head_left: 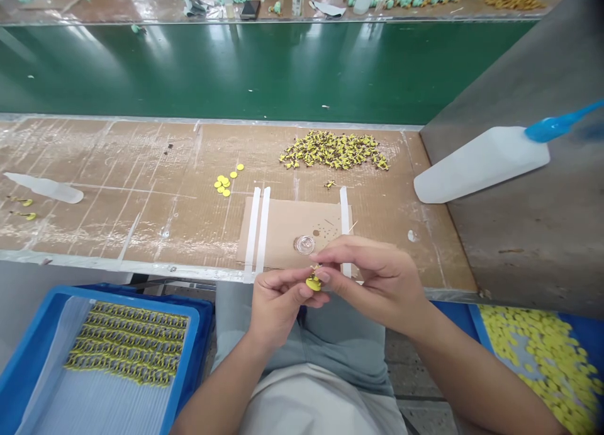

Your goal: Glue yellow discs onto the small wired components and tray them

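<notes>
Just over the bench's front edge, my left hand (280, 303) pinches a yellow disc (313, 284) between thumb and fingers. My right hand (377, 277) is closed at the same spot, its thumb and index finger on a small yellow and dark figure piece (317, 269) at the disc's top. Fingertips partly cover where piece and disc meet. Beyond my hands, a small clear glass dish (304, 244) stands on a cardboard sheet (283, 224) held by white tape. Several loose yellow discs (222, 183) lie left of the sheet, and a pile of yellow and dark pieces (333, 150) lies behind it.
A white bottle with a blue nozzle (481, 164) leans at the right by a metal panel (528, 233). Blue trays hold rows of finished-looking pieces (127, 340) at left and yellow discs (542, 359) at right. A green belt (212, 76) runs behind the bench.
</notes>
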{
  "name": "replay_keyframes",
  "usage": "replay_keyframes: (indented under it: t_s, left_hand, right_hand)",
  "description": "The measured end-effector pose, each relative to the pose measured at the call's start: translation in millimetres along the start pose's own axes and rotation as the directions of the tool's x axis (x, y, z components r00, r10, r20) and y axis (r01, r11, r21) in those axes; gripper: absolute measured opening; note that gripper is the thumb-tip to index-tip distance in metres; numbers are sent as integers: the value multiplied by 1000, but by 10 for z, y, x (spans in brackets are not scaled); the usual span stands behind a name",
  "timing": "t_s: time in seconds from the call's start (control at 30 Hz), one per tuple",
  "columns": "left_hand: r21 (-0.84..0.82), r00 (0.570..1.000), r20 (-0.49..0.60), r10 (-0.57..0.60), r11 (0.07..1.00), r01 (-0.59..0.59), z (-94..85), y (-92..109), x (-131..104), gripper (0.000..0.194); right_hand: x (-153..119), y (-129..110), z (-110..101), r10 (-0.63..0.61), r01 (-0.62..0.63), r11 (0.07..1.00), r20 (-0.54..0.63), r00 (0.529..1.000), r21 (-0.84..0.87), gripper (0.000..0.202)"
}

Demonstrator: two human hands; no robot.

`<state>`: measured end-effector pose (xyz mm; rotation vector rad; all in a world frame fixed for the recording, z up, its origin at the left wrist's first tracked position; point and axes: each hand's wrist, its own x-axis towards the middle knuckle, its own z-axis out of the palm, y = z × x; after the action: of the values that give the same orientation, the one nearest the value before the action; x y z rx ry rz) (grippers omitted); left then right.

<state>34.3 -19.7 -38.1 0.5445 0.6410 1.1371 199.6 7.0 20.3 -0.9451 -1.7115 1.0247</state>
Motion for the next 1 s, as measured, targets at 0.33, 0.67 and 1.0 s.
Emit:
replay_keyframes:
  t_s: [0.33,0.67,1.0]
  left_hand:
    - [399,893,138,428,801,-446,-40,93,-14,29]
    - [476,836,255,486,690,-546,-75,138,-21,30]
    - [574,855,160,494,657,-488,-30,142,-17,21]
  right_hand:
    - [-23,-7,-42,35,-41,995,66,997,86,24]
    - [-23,45,-34,58,-81,980,130,990,180,25]
    - [-67,90,-16,148,-159,972,72,986,174,16]
